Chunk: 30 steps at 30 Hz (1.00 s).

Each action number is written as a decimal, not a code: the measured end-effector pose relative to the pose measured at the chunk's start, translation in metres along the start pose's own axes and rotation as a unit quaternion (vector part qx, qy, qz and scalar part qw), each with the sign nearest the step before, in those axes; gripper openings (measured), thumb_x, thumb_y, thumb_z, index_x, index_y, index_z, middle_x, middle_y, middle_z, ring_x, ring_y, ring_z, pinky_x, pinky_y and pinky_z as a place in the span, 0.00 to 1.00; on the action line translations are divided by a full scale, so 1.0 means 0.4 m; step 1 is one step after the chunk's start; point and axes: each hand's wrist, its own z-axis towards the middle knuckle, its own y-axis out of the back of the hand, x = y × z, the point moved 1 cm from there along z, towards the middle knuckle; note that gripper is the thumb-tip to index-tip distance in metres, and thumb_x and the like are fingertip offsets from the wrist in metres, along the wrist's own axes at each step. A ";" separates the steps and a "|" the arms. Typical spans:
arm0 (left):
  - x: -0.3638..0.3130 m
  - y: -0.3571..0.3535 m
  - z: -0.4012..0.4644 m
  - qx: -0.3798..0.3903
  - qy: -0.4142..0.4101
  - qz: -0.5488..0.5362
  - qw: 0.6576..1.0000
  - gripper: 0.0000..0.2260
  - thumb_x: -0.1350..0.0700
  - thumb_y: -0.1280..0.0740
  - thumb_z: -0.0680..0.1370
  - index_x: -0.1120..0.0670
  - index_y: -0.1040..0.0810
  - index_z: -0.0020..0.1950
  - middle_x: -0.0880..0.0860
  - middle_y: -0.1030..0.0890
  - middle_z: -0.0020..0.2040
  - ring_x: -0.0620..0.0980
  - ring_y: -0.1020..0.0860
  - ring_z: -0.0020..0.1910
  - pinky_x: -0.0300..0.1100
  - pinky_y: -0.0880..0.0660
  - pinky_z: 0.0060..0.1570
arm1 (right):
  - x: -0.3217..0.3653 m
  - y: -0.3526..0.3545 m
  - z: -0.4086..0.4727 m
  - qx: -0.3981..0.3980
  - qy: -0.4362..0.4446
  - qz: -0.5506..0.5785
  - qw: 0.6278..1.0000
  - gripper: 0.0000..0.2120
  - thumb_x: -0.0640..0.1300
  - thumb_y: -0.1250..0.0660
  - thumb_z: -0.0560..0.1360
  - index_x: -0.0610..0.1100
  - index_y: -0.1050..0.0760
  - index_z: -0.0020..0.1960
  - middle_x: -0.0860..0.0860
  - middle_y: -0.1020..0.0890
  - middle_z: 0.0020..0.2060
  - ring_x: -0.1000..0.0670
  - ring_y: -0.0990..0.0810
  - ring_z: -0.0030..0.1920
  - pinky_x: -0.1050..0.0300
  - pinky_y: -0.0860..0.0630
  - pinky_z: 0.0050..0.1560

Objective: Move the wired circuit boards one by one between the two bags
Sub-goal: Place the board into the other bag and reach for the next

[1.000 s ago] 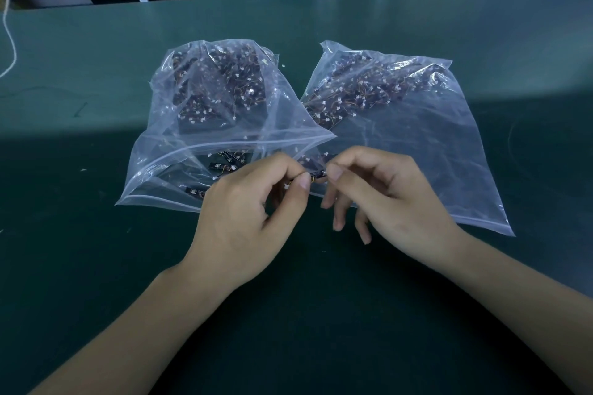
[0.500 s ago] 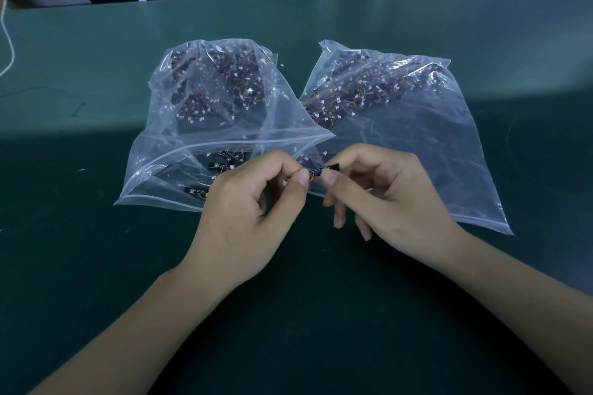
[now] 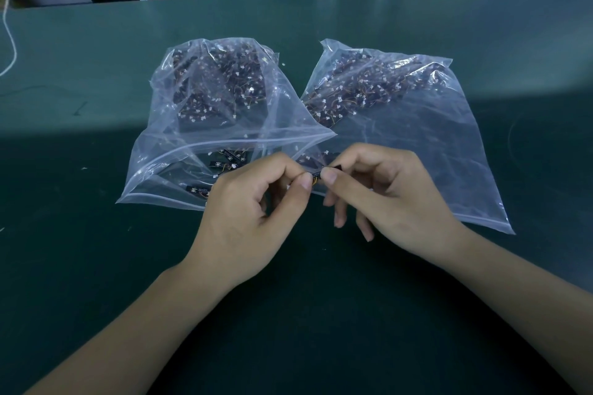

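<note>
Over bare dark-green mat [image 3: 288,314], the left hand [image 3: 247,218] and right hand [image 3: 391,199] pinch one small black wired board [image 3: 317,174] between thumb and forefinger, just before the bag mouths. The left bag [image 3: 179,151], clear crinkled plastic, gapes open with loose boards near its lip and a heap behind. The right bag [image 3: 426,151] lies flatter, its boards heaped at the far end.

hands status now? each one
Left hand: pinching the board.
Right hand: pinching the same board.
</note>
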 end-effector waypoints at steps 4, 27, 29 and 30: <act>-0.001 -0.004 0.001 0.005 -0.004 -0.006 1.000 0.10 0.54 0.33 0.84 0.48 0.23 0.43 0.49 0.25 0.35 0.52 0.28 0.30 0.46 0.32 0.31 | -0.001 0.003 0.000 0.002 -0.004 0.002 1.000 0.07 0.43 0.31 0.83 0.41 0.19 0.47 0.45 0.14 0.39 0.43 0.16 0.31 0.55 0.28 0.19; 0.012 -0.001 0.006 -0.075 -0.023 0.004 0.997 0.02 0.55 0.26 0.82 0.50 0.13 0.52 0.42 0.16 0.44 0.48 0.20 0.39 0.32 0.28 0.40 | -0.012 0.014 0.009 -0.043 0.053 -0.067 0.995 0.06 0.46 0.25 0.79 0.47 0.16 0.55 0.51 0.15 0.40 0.51 0.18 0.33 0.63 0.25 0.34; 0.018 0.005 0.008 -0.099 -0.030 0.009 0.995 0.02 0.54 0.24 0.81 0.48 0.13 0.53 0.42 0.16 0.45 0.49 0.19 0.40 0.35 0.26 0.39 | -0.014 0.021 0.011 -0.059 0.111 -0.201 0.971 0.13 0.45 0.22 0.76 0.49 0.16 0.60 0.56 0.16 0.45 0.53 0.19 0.41 0.68 0.27 0.45; 0.022 0.009 0.009 -0.108 -0.034 0.016 0.993 0.03 0.54 0.24 0.80 0.48 0.13 0.53 0.43 0.16 0.45 0.49 0.19 0.40 0.36 0.25 0.38 | -0.017 0.025 0.013 -0.057 0.128 -0.269 0.953 0.16 0.45 0.21 0.75 0.49 0.17 0.62 0.57 0.17 0.48 0.54 0.20 0.45 0.67 0.27 0.50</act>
